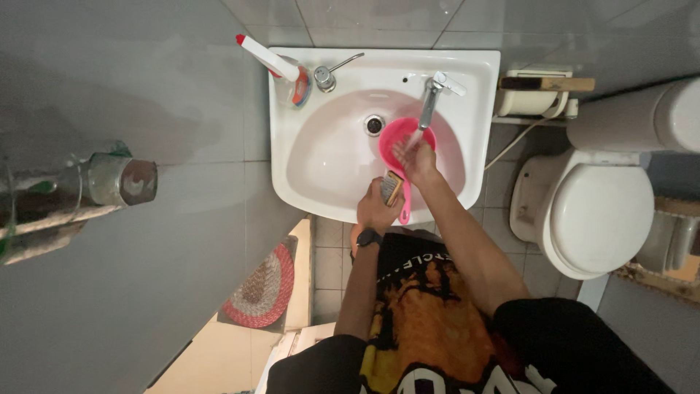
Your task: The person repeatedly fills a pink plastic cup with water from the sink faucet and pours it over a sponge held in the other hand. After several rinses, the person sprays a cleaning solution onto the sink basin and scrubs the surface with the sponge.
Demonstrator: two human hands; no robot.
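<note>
Right hand (pixel 417 159) inside the bowl of a pink plastic strainer (pixel 403 146), fingers (pixel 403 151) loosely curled against the inner surface rather than clamped round anything, directly under a thin stream of water. Left hand (pixel 377 208) closed round a small scrubbing brush (pixel 392 187) with a pale wooden back, held just beside the strainer's handle; whether that hand also pins the handle cannot be told. Black wristwatch (pixel 368 237) on the left wrist.

Strainer round, bright pink, shallow, with a short flat handle pointing back over the front rim of the basin; bowl sitting in the right half of the white washbasin (pixel 306 182), just right of the drain (pixel 374 125) and below the chrome tap (pixel 430 102).

Little room at the edges: front rim of the basin right under both wrists, tap spout close above the strainer. More open space in the left half of the bowl. On the back ledge, a white spray bottle with a red tip (pixel 273 60) lying at the left corner, a chrome soap pump (pixel 326 76) beside it.

Further out, grey tiled wall on the left, white toilet (pixel 598 211) with closed lid near the basin on the right, round woven mat (pixel 261 286) on the floor below.
</note>
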